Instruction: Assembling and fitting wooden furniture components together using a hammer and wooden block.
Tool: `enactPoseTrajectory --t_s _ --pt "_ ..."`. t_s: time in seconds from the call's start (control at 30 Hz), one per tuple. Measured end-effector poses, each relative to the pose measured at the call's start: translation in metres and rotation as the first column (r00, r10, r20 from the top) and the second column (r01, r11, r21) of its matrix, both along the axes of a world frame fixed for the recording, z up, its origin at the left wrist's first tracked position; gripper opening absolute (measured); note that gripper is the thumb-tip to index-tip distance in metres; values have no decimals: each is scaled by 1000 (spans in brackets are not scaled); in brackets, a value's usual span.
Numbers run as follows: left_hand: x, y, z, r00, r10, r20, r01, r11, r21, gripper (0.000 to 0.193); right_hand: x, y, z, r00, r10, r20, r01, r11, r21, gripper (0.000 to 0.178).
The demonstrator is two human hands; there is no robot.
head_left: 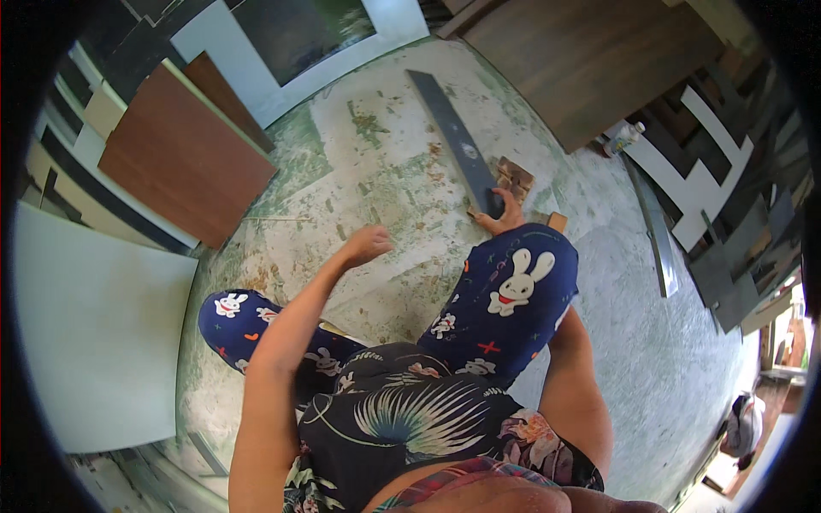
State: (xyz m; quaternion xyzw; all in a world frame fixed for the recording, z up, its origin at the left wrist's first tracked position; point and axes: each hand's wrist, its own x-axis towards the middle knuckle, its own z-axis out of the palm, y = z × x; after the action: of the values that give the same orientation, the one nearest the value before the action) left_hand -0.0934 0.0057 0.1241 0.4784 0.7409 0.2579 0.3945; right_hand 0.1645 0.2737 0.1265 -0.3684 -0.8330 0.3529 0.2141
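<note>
A long, narrow dark grey board lies on the floor in front of me, slanting from the far middle toward my right knee. My right hand reaches round the outside of that knee and grips the board's near end, thumb on one side and fingers on the other. Beside this end is a small worn brown wooden block, and a lighter wood piece lies close to the knee. My left hand hovers over the floor with its fingers curled closed; what they hold, if anything, is hidden.
Brown panels and a large pale panel lean at the left. A wide dark brown board stands at the far right. Near it are a plastic bottle, a white cut-out panel, a long metal-looking strip and stacked dark offcuts.
</note>
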Motion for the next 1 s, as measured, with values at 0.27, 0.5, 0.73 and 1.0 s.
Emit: enactPoseTrajectory --t_s 0.27,0.5,0.73,1.0 --pt "101 46 -70 192 685 703 -644 628 -436 83 -42 -71 -55 918 339 204 -315 939 -142 83" --pt "111 32 -106 178 752 634 -691 554 -464 47 -9 -85 -118 955 281 -93 -243 567 -787 79" --pt "75 -60 -163 348 937 -14 -937 347 -23 70 -5 -43 -66 976 -214 26 211 923 -321 54" --pt "79 -45 -71 417 846 -332 -901 434 -25 80 30 -14 -118 838 -407 363 371 914 167 68"
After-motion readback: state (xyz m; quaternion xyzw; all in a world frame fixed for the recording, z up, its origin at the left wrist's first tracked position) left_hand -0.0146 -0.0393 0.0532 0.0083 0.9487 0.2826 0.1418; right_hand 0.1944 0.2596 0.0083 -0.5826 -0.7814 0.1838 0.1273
